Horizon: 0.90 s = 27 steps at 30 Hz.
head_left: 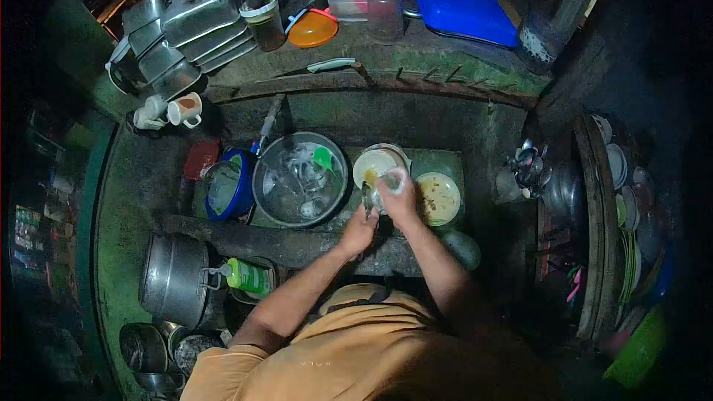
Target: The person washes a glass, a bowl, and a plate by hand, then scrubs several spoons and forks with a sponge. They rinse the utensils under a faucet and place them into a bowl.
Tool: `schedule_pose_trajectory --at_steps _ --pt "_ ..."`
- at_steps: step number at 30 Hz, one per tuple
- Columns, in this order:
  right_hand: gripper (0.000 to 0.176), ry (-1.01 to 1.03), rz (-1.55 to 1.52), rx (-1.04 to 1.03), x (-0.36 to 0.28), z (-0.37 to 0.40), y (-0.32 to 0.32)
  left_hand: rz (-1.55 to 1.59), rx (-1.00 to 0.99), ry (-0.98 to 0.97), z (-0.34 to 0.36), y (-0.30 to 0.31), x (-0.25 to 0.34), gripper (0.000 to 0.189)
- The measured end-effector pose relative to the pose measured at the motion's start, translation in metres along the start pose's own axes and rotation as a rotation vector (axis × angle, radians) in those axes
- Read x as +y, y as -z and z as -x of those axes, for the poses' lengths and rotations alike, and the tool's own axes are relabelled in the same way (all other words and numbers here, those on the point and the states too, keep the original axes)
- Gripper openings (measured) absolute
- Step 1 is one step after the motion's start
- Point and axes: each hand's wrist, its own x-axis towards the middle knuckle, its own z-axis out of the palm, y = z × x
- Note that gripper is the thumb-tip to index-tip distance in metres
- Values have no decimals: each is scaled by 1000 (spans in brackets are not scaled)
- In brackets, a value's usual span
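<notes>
My left hand (359, 233) is closed around a metal utensil (366, 191), which looks like a spoon and points up toward the plates. Close beside it, my right hand (399, 200) is closed on a pale, translucent thing (389, 180), too blurred to name. Both hands are above the near edge of a white dish (377, 161), where a yellowish patch shows. To the right of my right hand lies a white plate (438, 199) with brown food bits on it. A grey basin (300, 180) of sudsy water, with dishes and a green item in it, stands left of my hands.
A blue bucket (229, 184) stands left of the basin. Lower left are a large metal pot (174, 279) and a green bottle (247, 277). Pans, containers and a blue lid (465, 7) line the back ledge (297, 67). A dish rack (598, 230) is at right.
</notes>
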Motion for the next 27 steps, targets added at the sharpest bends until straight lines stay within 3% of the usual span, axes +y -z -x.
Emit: schedule_pose_trajectory --at_steps 1,3,5,7,9,12,14,15,16,17,19,20,21,23,24,25,27 --pt "28 2 -1 0 0 -8 0 25 -57 95 12 2 23 31" --pt "24 338 274 -62 4 -22 5 59 -27 40 12 2 15 29" --pt "24 291 324 -78 7 -32 7 100 -1 -14 7 0 5 27" --pt "25 145 110 73 -1 -31 4 47 136 -377 0 3 13 20" --pt "37 192 132 -88 -1 -23 -1 -7 144 -227 2 10 26 16" --pt "35 139 279 55 5 -38 -3 -3 128 -288 2 13 26 14" --pt "38 -132 -30 120 6 -45 5 98 73 -206 7 18 46 13" --pt "41 -290 -483 64 12 -46 9 186 32 -112 10 21 54 12" --pt "42 -385 -773 -107 12 -48 22 365 -37 32 12 24 57 6" --pt "44 -480 -1060 -283 13 -46 32 366 -33 27 13 27 57 6" --pt "42 -491 -1222 -361 -15 -26 45 815 -141 279 13 33 57 5" --pt "40 -509 -1382 -439 -23 -17 50 974 -306 299 10 38 48 4" --pt "40 -506 -1380 -440 -17 -14 50 1057 -505 315 4 40 45 3" --pt "34 -387 -1333 -570 -3 -13 46 1228 -602 435 3 38 35 4" --pt "27 -464 -1236 -428 -12 -16 44 1078 -513 381 6 37 39 4" --pt "27 -456 -1241 -433 -12 -19 42 925 -425 326 9 36 43 4" --pt "20 -256 -704 -386 -5 -23 37 584 -195 192 11 22 49 6"
